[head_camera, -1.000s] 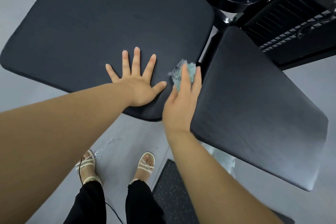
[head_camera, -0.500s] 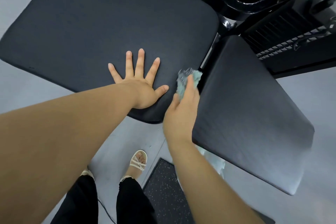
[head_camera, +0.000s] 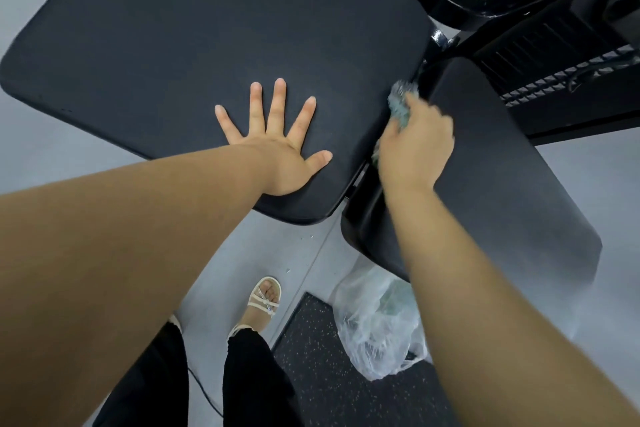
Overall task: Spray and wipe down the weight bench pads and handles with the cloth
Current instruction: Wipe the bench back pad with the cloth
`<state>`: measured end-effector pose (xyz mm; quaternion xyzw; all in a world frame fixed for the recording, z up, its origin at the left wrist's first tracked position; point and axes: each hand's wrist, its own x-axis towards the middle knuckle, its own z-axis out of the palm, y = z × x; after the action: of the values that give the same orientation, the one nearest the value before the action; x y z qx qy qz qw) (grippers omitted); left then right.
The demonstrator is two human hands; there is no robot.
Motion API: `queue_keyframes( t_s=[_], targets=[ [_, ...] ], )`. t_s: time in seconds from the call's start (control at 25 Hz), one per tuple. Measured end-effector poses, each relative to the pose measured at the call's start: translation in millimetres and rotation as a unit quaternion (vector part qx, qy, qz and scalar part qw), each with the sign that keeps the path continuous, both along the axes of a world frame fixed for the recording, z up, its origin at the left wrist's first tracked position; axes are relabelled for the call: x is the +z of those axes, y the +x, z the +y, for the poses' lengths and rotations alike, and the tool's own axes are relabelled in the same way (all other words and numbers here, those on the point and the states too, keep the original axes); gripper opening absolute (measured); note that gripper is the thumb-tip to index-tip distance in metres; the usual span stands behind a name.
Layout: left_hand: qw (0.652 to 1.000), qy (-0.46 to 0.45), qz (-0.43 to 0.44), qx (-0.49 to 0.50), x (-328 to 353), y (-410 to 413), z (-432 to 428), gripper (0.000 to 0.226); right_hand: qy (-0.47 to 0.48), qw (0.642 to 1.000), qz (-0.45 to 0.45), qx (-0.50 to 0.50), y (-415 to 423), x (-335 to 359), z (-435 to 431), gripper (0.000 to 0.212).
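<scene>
Left hand (head_camera: pixel 277 152) lay spread flat on the pad (head_camera: pixel 207 28); right hand (head_camera: pixel 415 149) gripped the cloth (head_camera: pixel 398 104). The plastic bag (head_camera: pixel 367 333) held something greenish.

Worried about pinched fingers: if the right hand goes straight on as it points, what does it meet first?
Probably the black frame joint up the gap between the wide pad and narrow pad, the cloth in the right hand touching first; depth is unclear.

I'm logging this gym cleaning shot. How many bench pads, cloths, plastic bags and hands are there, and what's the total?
Bench pads: 2, wide black cushioned pad, narrow black cushioned pad
Cloths: 1, fuzzy teal cloth
Bags: 1, clear plastic bag
Hands: 2, left hand, right hand
Total: 6
</scene>
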<state>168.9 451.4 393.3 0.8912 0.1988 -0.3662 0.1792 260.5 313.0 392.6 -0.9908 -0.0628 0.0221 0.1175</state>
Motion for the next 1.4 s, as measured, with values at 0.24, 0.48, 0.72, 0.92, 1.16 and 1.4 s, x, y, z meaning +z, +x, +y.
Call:
queue_keyframes(
  t_s=[0.24,0.48,0.72,0.92,1.16,1.4],
  targets=[
    [1.000,0.002,0.002,0.006,1.3,-0.5,-2.0,0.074,0.077,0.991,0.055,0.091,-71.5,4.1,-26.1,0.033],
    [1.000,0.007,-0.009,0.007,0.2,-1.7,-1.0,0.074,0.045,0.999,0.004,0.024,22.8,-1.7,-7.8,0.035],
    [1.000,0.009,-0.024,0.004,-2.0,-3.8,-1.7,0.073,0.119,0.993,-0.004,-0.024,-42.5,-8.8,-6.1,0.030],
    [1.000,0.002,-0.019,-0.006,0.1,-3.4,-0.3,0.073,0.166,0.985,0.037,-0.018,-155.0,-10.0,-17.3,0.024],
    [1.000,-0.003,-0.023,-0.017,-1.1,-3.4,1.1,0.073,0.093,0.994,-0.001,-0.054,-53.9,2.8,-2.7,0.031],
    [1.000,-0.016,-0.018,-0.016,2.8,-2.0,2.2,0.073,0.080,0.994,-0.051,-0.049,-53.8,-10.7,12.1,0.032]
  ],
)
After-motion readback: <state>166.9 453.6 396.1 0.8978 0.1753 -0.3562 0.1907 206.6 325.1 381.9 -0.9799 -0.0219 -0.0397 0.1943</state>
